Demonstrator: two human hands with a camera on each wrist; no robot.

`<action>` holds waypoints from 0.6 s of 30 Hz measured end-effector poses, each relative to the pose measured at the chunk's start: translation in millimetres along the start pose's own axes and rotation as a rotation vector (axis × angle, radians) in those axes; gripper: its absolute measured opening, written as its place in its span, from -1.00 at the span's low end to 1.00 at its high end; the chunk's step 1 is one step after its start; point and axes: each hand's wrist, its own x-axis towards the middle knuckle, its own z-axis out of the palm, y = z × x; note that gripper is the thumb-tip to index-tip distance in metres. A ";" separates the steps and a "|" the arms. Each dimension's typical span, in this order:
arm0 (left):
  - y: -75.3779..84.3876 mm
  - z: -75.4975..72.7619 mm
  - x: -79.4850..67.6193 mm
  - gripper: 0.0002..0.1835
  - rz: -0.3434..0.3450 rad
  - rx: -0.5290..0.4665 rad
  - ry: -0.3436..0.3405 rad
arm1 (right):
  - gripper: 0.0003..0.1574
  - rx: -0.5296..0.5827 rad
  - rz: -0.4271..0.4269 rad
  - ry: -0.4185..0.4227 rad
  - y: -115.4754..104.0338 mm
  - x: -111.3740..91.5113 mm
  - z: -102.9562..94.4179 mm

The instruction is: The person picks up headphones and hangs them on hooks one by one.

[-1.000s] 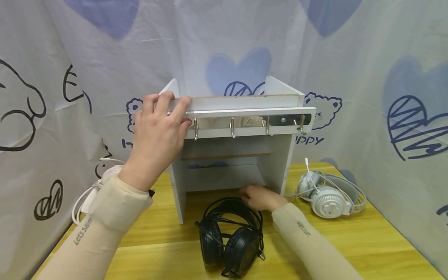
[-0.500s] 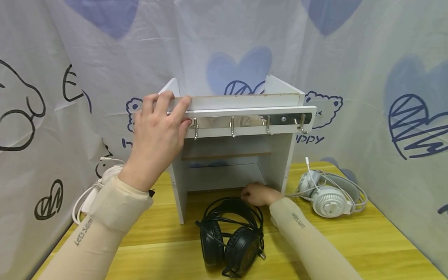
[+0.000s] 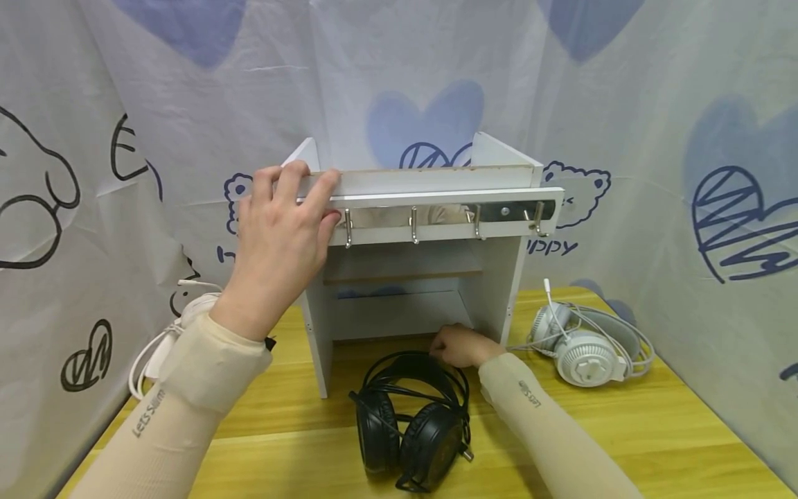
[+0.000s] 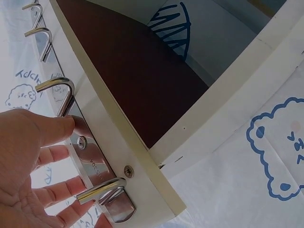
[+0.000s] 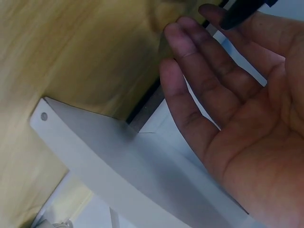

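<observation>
A white shelf unit with a row of metal hooks along its front board stands on the table. My left hand grips the left end of that board, fingers over its top edge and thumb at the front. In the left wrist view the thumb lies by the hook strip. Black headphones lie at the shelf's lower opening. My right hand pinches them at the headband; in the right wrist view thumb and forefinger meet at a black part, the other fingers loosely bent.
White headphones with a mic boom lie right of the shelf. Another white headset with cable is at the left, partly behind my left arm. The shelf's right side panel is close beside my right hand. Patterned cloth surrounds the table.
My right hand has shifted slightly inward and its forearm has swung a little left. The left hand, shelf and black headphones stay practically where they were.
</observation>
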 end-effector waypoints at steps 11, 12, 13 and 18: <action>0.3 1.7 -0.8 -0.54 0.001 0.005 -0.005 | -0.47 -0.004 0.005 -0.006 -2.5 -0.8 0.2; 0.2 1.8 -0.9 -0.54 0.002 0.005 -0.003 | -0.47 -0.004 0.004 -0.009 -3.0 -1.0 -0.2; 0.1 1.7 -1.0 -0.54 0.004 0.005 0.000 | -0.48 -0.007 0.002 -0.010 -3.2 -0.8 -0.3; -0.8 1.3 -1.3 -0.54 0.009 0.009 0.010 | -0.51 0.002 -0.001 -0.022 -4.1 -1.1 -2.4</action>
